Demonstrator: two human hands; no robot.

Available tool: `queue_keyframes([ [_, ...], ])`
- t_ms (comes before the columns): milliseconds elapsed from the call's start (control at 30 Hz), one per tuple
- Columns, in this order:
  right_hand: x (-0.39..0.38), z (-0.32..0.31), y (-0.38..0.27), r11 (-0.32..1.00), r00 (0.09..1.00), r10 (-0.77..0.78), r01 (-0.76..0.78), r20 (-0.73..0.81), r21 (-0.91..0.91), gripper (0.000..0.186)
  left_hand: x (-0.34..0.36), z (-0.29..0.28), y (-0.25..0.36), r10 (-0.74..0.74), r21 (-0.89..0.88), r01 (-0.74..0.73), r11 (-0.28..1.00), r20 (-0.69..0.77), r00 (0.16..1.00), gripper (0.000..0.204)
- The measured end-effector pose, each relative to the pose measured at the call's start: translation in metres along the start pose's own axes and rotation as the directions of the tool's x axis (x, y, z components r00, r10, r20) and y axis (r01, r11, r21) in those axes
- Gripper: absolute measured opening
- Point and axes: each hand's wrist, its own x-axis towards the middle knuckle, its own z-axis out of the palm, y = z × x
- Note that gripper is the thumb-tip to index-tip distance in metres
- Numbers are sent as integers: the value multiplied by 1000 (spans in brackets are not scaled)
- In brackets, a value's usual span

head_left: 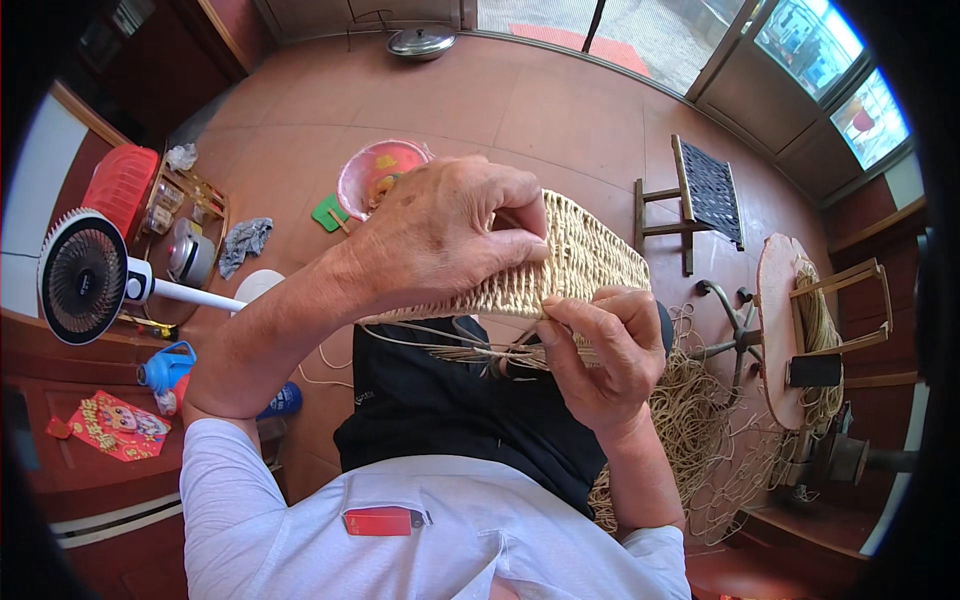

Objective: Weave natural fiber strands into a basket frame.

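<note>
A pale woven cord panel (pixel 598 240) stands over my lap, its tight weave slanting down to the right. My left hand (pixel 440 235) reaches across it from the left, thumb and forefinger pinched together at the weave near the panel's middle. Part of the panel is hidden behind this hand. Lower down, my right hand (pixel 608 345) pinches the near edge of the weave between thumb and forefinger. Whether either pinch holds a single strand is too small to tell. Loose cord strands (pixel 475 350) hang beneath the panel, over my dark trousers.
A heap of loose cord (pixel 685 410) covers the floor at my right, beside a wheeled base (pixel 738 335) and a round board (pixel 775 330). Farther right stands a stool with a dark woven seat (pixel 712 193). A pink basin (pixel 375 165) and a fan (pixel 85 275) are at left.
</note>
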Motion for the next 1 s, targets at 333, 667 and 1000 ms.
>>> queue_keyframes([
  [333, 3, -3, 9, 999, 999, -48, 48, -12, 0, 31, -35, 13, -14, 593, 337, -521, 784, -160, 789, 33],
  [667, 6, 8, 13, 997, 998, -48, 51, -41, 61, 31, -28, 13, -21, 602, 382, -532, 755, -84, 794, 35],
  [1000, -15, -17, 28, 997, 998, -34, 37, 53, -65, 27, 6, 45, -31, 741, 359, -667, 653, -124, 660, 22],
])
